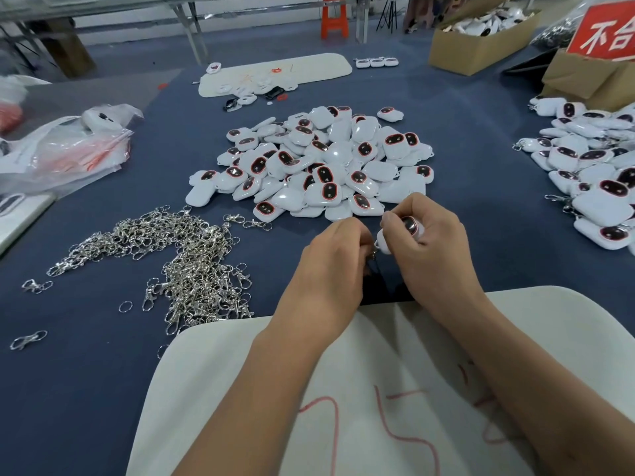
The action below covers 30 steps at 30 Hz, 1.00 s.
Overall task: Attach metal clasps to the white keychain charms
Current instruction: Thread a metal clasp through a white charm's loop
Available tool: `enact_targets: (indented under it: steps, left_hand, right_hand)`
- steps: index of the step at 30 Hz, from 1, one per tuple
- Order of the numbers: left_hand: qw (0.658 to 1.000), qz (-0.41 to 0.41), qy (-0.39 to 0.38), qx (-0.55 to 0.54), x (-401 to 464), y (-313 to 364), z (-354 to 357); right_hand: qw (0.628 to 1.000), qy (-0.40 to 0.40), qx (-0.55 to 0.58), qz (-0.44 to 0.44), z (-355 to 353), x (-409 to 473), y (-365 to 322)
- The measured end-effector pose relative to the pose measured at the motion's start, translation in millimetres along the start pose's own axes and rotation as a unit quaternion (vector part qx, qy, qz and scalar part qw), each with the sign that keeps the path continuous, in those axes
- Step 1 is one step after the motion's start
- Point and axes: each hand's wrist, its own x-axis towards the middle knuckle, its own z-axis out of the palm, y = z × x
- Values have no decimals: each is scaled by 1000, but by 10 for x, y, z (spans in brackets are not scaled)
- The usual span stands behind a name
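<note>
My right hand (429, 235) grips a white keychain charm (410, 228) with a dark, red-rimmed oval window. Pressed against the charm's lower left edge, my left hand (330, 259) pinches a small metal clasp (372, 254), mostly hidden by the fingers. A big heap of loose white charms (319, 163) lies just beyond my hands. To the left spreads a tangled pile of silver metal clasps (182, 259). At the right edge of the table sits a second heap of charms with clasps on them (591, 173).
A white foam board (240, 389) with red marks lies under my forearms. Plastic bags (65, 146) sit far left, another white board (275, 73) at the back, cardboard boxes (481, 36) and a red sign (604, 29) at back right. Stray clasps (29, 340) dot the blue cloth.
</note>
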Motion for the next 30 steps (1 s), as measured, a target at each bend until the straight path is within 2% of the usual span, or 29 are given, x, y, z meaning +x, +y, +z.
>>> enact_targets:
  steps: [7,11,19,23,26,30]
  left_hand:
    - [991,60,66,-104,30,-14,-16]
    - [981,33,83,-171,33,-29,0]
    - [965,-34,68,-252,34,-14,-11]
    - [942,-56,94,-317,67,-24,-37]
    - [937,-75,108,-324,73,-35,-50]
    - [949,-87,126,-276,76,-62,-63]
  right_hand:
    - [985,-29,154,67,-45,30,20]
    - [976,-38,198,84,-42,17,24]
    - [968,-48,227,95,-33,16,17]
    - [957,-69,267,92,-33,6,18]
    - [950,-98,285,85,-48,4,11]
    - [944,-130,295,61,-67,0,35]
